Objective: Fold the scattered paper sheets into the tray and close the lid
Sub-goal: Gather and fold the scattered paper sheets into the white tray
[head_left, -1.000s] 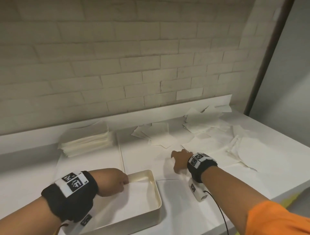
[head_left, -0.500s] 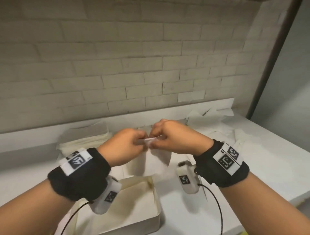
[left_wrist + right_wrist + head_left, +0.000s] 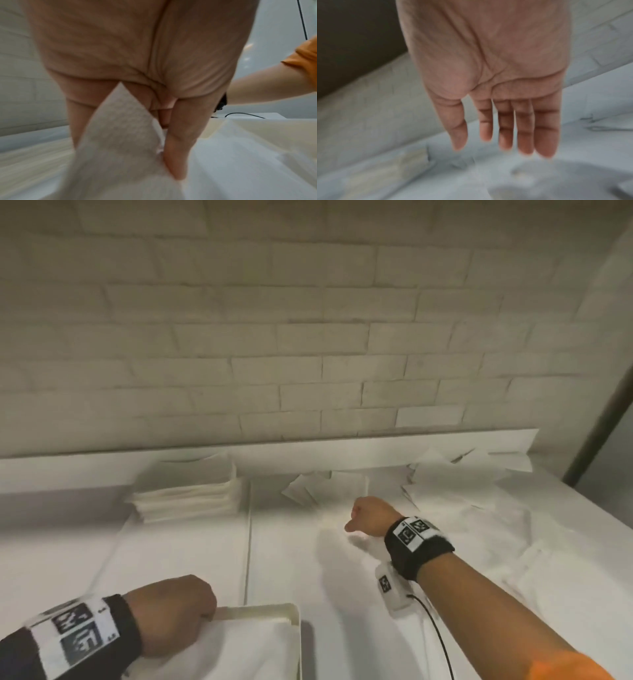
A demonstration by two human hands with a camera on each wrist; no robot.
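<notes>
At the bottom left of the head view, the left hand [image 3: 171, 611] pinches a white folded paper sheet [image 3: 120, 135] over the white oblong plastic tray [image 3: 294, 616]. Near the middle, the right hand [image 3: 371, 517] hovers, fingers [image 3: 524, 128] straight and holding nothing, near the loose white paper sheets [image 3: 445, 487] at the upper right.

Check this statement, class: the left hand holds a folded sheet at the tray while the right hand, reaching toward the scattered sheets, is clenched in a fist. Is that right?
One detail is wrong. The right hand is not clenched: the right wrist view shows its fingers straight and holding nothing. The rest stands: the left hand holds a folded sheet at the tray.
</notes>
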